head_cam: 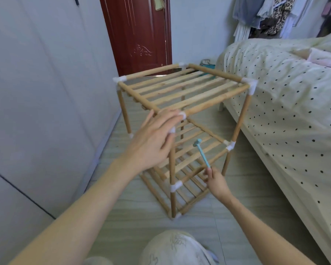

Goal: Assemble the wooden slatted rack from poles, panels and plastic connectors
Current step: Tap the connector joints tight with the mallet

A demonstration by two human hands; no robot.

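The wooden slatted rack (182,88) stands upright on the floor, three shelves high, with poles joined by white plastic connectors (249,84). My left hand (157,136) lies with fingers straight over the rack's near top corner, covering most of the white connector there. My right hand (217,181) grips the handle end of a small light-blue plastic hammer (202,153), lower down beside the middle shelf. The hammer head points up and away, level with the middle slats.
A bed (287,104) with a dotted cover runs close along the rack's right side. A white wardrobe (36,92) fills the left, a dark red door (139,31) stands behind. Clothes hang at the top right. My knee (176,247) is at the bottom.
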